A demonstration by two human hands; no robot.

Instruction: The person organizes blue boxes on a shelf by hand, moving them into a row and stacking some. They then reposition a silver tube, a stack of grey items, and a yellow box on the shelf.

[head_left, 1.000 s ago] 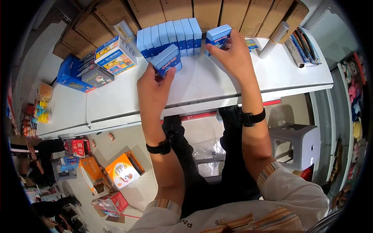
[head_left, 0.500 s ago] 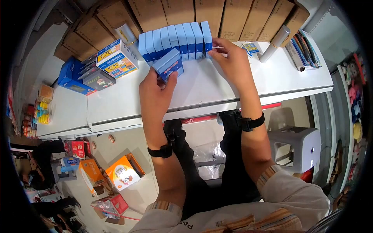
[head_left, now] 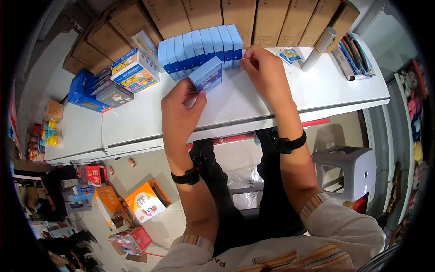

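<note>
My left hand (head_left: 182,102) is closed on a small blue box (head_left: 208,76), thumb at its lower edge and fingers behind, tilted in front of the row. Behind it, several matching blue boxes (head_left: 198,45) stand upright side by side on the white shelf (head_left: 140,120). My right hand (head_left: 263,68) is beside the right end of that row. Its thumb and bent index finger are apart with nothing between them, the tips right by the last box (head_left: 235,43).
Brown cartons (head_left: 204,13) line the back. A yellow-and-blue box (head_left: 135,72) stands left, a silver-capped tube (head_left: 319,49) and an open box of packets (head_left: 353,59) right. Below are a grey stool (head_left: 344,170) and an orange carton (head_left: 147,201) on the floor.
The rightmost box has moved left against the row, closing the gap. My left hand's box has shifted right and turned. My right hand's fingers have curled in.
</note>
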